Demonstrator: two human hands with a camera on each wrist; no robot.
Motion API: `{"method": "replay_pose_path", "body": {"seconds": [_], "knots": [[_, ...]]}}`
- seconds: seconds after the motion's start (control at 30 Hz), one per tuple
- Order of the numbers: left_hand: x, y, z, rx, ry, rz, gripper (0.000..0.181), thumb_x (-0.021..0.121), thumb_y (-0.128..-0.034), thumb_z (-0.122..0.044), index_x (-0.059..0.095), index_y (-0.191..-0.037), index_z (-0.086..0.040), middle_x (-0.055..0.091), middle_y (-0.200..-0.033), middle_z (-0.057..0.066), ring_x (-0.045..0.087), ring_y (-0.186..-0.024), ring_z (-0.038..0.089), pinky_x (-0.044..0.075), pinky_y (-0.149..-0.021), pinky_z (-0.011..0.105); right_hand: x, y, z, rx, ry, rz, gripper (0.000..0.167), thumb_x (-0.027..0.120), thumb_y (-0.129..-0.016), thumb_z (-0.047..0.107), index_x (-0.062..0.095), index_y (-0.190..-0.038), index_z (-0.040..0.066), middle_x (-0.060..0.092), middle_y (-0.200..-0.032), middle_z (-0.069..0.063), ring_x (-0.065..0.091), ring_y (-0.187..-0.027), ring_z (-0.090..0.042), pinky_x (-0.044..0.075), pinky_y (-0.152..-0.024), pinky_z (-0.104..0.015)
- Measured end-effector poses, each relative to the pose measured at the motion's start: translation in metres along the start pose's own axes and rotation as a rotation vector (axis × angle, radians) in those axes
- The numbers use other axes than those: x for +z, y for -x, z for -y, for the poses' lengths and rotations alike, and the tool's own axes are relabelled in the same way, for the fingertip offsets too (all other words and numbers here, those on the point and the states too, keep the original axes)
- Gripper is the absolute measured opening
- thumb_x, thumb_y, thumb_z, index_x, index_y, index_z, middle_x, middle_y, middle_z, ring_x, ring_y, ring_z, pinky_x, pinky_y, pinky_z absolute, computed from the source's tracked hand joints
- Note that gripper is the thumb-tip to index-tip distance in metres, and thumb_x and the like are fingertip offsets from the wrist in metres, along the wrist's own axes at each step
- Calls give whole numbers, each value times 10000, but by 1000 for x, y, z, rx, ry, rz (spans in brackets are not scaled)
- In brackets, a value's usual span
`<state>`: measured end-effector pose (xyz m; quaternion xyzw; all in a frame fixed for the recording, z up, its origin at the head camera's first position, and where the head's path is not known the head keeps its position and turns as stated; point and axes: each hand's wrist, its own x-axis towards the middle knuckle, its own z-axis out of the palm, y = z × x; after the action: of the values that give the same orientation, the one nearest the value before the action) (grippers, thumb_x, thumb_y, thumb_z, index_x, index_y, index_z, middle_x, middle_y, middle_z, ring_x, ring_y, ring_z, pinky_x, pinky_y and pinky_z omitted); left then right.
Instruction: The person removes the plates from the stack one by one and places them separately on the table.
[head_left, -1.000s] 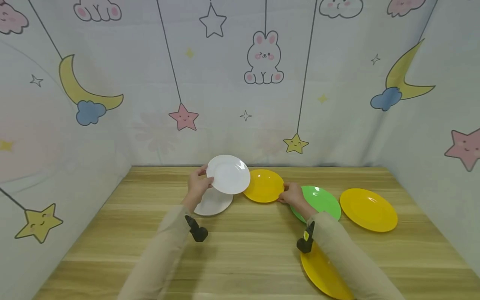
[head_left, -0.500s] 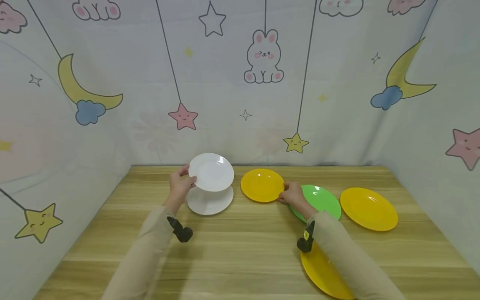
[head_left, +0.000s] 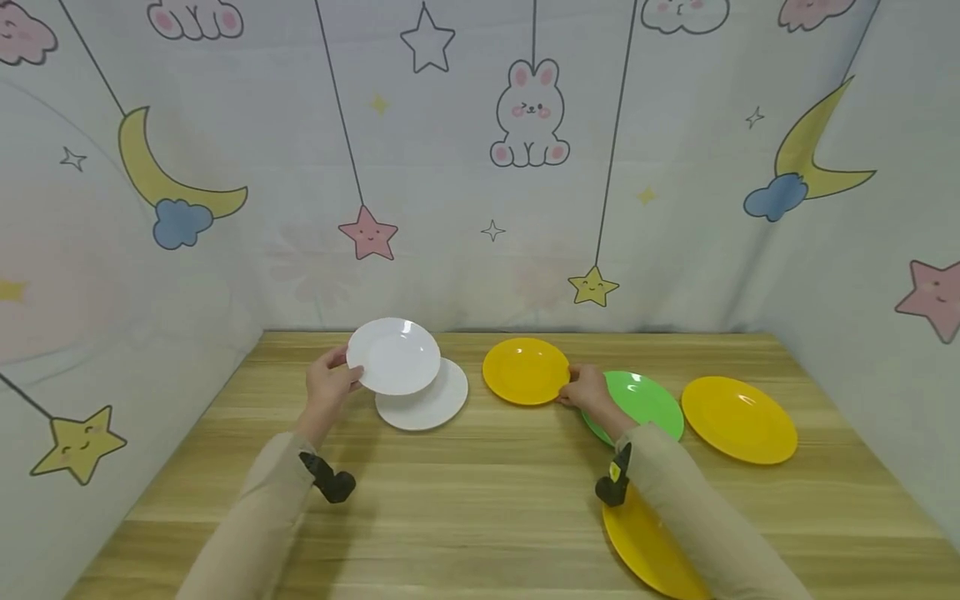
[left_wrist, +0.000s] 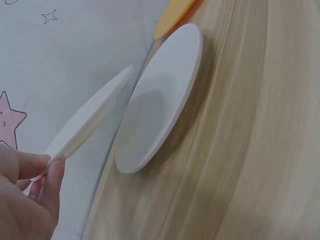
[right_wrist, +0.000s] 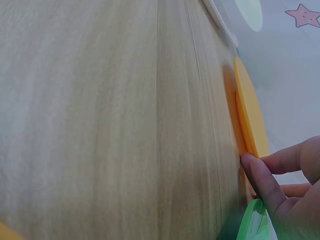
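Note:
My left hand [head_left: 327, 387] pinches the left rim of a white plate [head_left: 393, 357], held tilted in the air. Below it a second white plate [head_left: 438, 400] lies on the table, partly covered in the head view; the left wrist view shows a gap between the two. Towards the back middle, a small yellow plate [head_left: 525, 372] has its right rim pinched between the thumb and fingers of my right hand [right_wrist: 295, 185]. Just under that hand and forearm lies a green plate [head_left: 643, 404], partly hidden.
A larger yellow plate [head_left: 738, 419] lies at the right. Another yellow plate [head_left: 645, 537] sits near the front, half covered by the right sleeve. The wooden table [head_left: 465, 508] ends against a patterned cloth backdrop [head_left: 450, 167] at the back and sides.
My left hand has carried the raised white plate leftward, from beside the small yellow plate to above and left of the lying white plate. The right hand has stayed in place.

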<state>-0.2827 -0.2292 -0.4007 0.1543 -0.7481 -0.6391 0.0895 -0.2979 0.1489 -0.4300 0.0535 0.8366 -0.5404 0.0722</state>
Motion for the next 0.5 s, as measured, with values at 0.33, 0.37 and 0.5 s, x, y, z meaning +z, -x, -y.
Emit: {"method": "replay_pose_path", "body": {"seconds": [0.33,0.37,0.5], "knots": [[-29,2,5,-33,20,-43,556,548,-832,82,369,-1356,32,405,-1201,178,528,-639,-16,519,-644,130,0,1,0,-4,-13,-3,566,532,-756,-146,398,-1304,-111,500,-1195,-300,600,-686,-130,553,-624,-234],[-31,3,6,-43,24,-49,564,550,-832,81,362,-1361,29,404,-1206,177,526,-637,-15,519,-643,129,-1,1,0,-5,-12,-3,564,533,-755,-145,401,-1302,-110,502,-1191,-300,601,-678,-127,553,-620,-235],[-41,4,9,-73,33,-75,586,550,-833,75,337,-1376,19,395,-1228,180,523,-627,-19,522,-653,137,-1,0,0,-8,-6,-1,561,531,-753,-142,407,-1298,-110,510,-1179,-299,600,-666,-122,553,-615,-233]]}}
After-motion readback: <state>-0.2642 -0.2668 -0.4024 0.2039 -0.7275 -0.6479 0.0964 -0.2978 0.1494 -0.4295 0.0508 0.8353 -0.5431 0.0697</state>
